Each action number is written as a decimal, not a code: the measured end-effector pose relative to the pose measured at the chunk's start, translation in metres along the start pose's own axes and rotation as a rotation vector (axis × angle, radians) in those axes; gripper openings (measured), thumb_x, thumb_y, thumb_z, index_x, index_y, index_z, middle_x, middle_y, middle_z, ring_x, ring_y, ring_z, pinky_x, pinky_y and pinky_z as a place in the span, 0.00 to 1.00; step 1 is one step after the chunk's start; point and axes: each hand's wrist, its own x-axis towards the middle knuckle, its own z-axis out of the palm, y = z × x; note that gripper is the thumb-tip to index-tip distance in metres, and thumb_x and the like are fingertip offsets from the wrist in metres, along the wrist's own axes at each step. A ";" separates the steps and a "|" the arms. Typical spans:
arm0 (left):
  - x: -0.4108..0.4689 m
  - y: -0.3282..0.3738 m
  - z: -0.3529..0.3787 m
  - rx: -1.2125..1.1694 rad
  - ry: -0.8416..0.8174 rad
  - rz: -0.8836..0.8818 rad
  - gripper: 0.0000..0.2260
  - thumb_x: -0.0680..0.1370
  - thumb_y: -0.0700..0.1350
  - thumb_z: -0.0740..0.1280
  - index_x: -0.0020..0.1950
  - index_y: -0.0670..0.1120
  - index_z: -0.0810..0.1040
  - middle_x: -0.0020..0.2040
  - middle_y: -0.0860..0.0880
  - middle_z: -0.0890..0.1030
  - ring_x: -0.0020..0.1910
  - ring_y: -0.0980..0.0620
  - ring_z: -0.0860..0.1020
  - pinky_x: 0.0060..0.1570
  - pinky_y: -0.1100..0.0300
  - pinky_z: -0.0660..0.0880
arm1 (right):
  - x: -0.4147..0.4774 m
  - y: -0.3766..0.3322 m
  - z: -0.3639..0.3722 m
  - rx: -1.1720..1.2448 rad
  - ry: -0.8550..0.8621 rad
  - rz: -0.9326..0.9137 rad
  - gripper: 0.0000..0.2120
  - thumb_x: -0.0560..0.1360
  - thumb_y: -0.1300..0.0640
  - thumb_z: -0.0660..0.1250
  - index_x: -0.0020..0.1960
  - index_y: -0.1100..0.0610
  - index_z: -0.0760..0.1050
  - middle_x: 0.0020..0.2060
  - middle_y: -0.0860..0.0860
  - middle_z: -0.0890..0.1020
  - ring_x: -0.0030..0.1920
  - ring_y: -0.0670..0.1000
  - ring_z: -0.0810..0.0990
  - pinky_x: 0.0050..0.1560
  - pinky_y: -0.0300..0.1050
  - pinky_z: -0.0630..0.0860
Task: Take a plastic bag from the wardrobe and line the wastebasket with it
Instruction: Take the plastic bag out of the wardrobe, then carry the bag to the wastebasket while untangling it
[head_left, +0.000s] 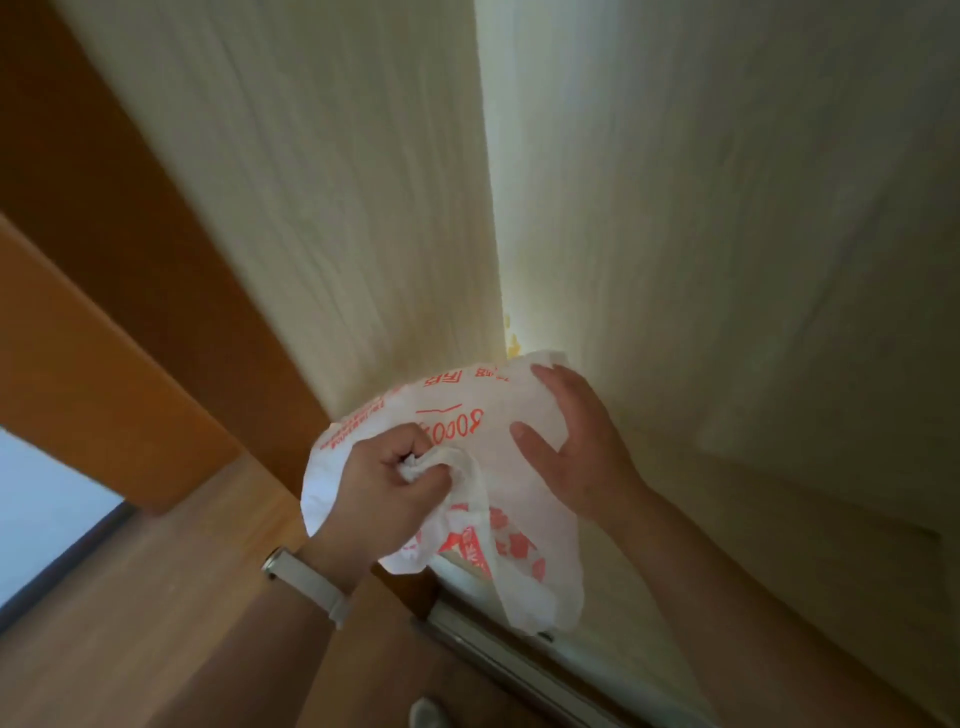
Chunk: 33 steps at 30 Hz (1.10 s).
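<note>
Gripped in a closed fist, a bunched fold of the plastic bag (467, 447) is held by the left hand (387, 480), fingers curled tight on the crumpled film; the right hand (569, 441) lies flat and spread against the bag's outer face, apparently holding nothing. The bag is held in the air between both hands, in front of the gap between the two pale wardrobe doors (322, 197), its loose tail hanging below the fist. The film is noted as thin, white, semi-translucent and creased, printed in red-orange characters and blotches. It is judged that the bag is clear of the wardrobe and that the mouth must next be found: the fist should be loosened and the two layers rubbed apart at the rim before the wastebasket, not in view, is approached. Beyond the grip, the doors show a matt, finely grained cream surface. A white wristband (306, 577) is worn behind the fist. Below lies orange-brown wood flooring (135, 597).
</note>
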 end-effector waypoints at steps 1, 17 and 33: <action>-0.007 -0.004 -0.009 0.011 0.034 -0.027 0.09 0.69 0.43 0.69 0.34 0.58 0.78 0.34 0.62 0.80 0.37 0.62 0.79 0.34 0.73 0.72 | -0.002 -0.006 0.010 -0.001 -0.049 -0.016 0.35 0.70 0.29 0.55 0.72 0.43 0.59 0.73 0.46 0.63 0.71 0.49 0.64 0.68 0.56 0.68; -0.124 -0.099 -0.159 0.002 0.472 -0.377 0.06 0.67 0.44 0.71 0.39 0.54 0.78 0.37 0.52 0.80 0.34 0.53 0.77 0.33 0.61 0.76 | -0.034 -0.112 0.200 0.048 -0.629 -0.326 0.27 0.74 0.33 0.60 0.69 0.39 0.59 0.67 0.37 0.65 0.66 0.40 0.66 0.63 0.51 0.74; -0.183 -0.146 -0.311 0.067 0.852 -0.294 0.03 0.66 0.47 0.68 0.38 0.56 0.78 0.34 0.59 0.79 0.33 0.60 0.76 0.32 0.70 0.72 | -0.018 -0.257 0.359 -0.059 -0.844 -0.641 0.28 0.74 0.30 0.55 0.70 0.34 0.52 0.72 0.36 0.61 0.70 0.44 0.64 0.67 0.49 0.66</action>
